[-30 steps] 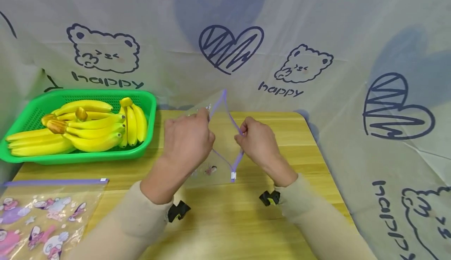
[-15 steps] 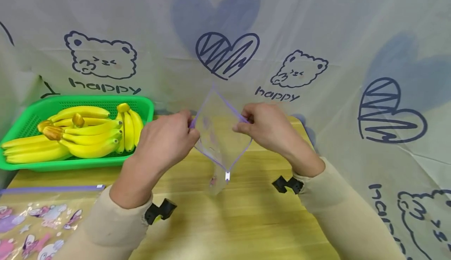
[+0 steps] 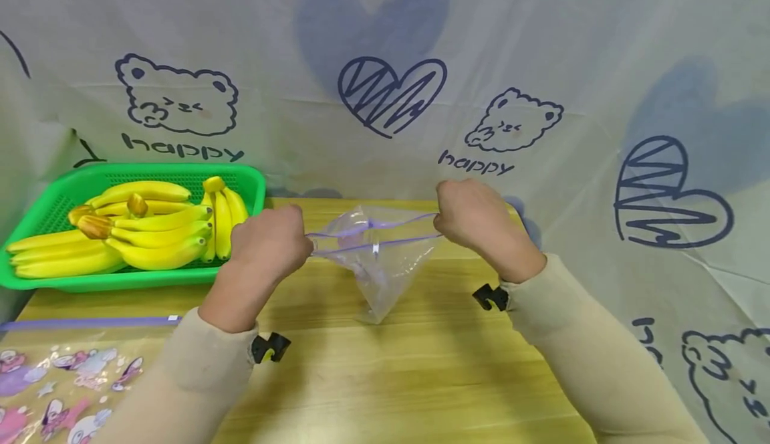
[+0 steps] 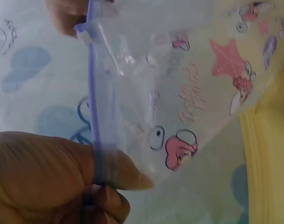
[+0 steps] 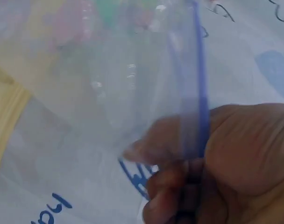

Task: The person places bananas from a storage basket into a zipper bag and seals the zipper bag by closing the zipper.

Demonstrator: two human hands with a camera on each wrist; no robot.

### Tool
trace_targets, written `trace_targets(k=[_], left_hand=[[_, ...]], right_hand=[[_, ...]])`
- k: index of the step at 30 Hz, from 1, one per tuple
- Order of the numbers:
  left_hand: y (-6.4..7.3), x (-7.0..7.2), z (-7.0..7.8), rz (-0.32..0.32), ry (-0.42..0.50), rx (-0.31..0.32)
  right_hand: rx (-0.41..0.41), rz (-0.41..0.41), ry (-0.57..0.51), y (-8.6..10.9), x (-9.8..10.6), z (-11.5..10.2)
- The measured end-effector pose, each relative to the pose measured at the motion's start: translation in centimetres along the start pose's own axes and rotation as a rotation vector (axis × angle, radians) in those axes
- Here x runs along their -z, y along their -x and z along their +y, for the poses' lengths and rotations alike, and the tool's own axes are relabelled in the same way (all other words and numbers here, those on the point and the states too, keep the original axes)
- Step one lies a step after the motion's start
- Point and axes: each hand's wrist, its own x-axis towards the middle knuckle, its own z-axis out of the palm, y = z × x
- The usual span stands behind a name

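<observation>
Cream sleeves [image 3: 207, 364] slant inward from the lower corners, knuckles up, the left hand [image 3: 261, 257] and right hand [image 3: 481, 223] each pinching one end of the mouth of a clear plastic bag [image 3: 394, 270]. Stretched sideways between them over the wooden table [image 3: 385, 384], it has purple zip edges and narrows downward. The head view hides the fingertips; the left wrist view shows a thumb through the plastic and a pink starfish print [image 4: 227, 58].
</observation>
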Motion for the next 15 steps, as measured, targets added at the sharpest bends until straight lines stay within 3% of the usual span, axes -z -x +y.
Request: trace_targets(k=[4, 9, 12, 15], left_hand=[[0.6, 0.0, 0.6, -0.015, 0.052, -0.052], [2.0, 0.4, 1.4, 0.055, 0.156, -0.086], [2.8, 0.8, 1.5, 0.084, 0.193, -0.099], [2.8, 1.0, 1.2, 0.087, 0.209, -0.116]], right_hand=[[0.007, 0.037, -0.095, 0.8, 0.2, -0.1], [0.050, 0.144, -0.244, 2.3, 0.4, -2.2], [0.033, 0.205, -0.229, 2.8, 1.0, -2.9], [0.016, 0.251, -0.161, 2.0, 1.0, -2.8]])
